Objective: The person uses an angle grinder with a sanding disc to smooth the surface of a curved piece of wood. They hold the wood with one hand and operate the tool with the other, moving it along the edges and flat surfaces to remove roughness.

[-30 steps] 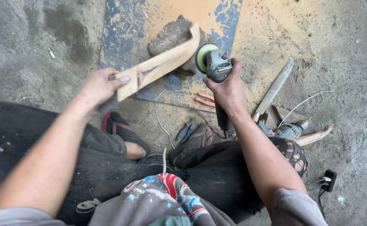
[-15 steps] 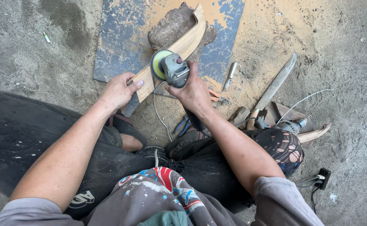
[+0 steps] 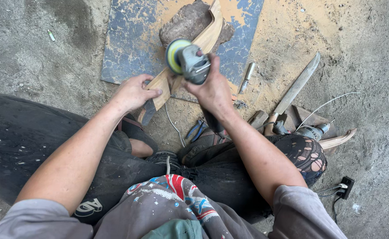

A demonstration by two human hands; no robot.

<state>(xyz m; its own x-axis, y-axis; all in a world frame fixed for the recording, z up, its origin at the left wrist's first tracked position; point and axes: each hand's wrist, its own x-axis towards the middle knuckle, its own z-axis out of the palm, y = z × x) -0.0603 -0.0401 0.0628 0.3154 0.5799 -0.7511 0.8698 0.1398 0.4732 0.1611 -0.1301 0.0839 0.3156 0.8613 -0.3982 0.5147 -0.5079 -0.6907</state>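
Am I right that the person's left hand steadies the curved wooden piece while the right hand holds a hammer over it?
Not quite: the right hand holds a grey angle grinder with a yellow-green disc, not a hammer. The head view shows it. The left hand does steady the curved wooden piece.

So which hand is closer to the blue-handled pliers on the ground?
Right. The right hand, holding the grinder, is just above the pliers; the left hand grips the wood piece farther left.

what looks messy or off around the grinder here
Orange sawdust is spread over the blue board and floor. Tools lie loose by the right hand holding the grinder: pliers, a long blade, a drill. The left hand steadies the wooden piece.
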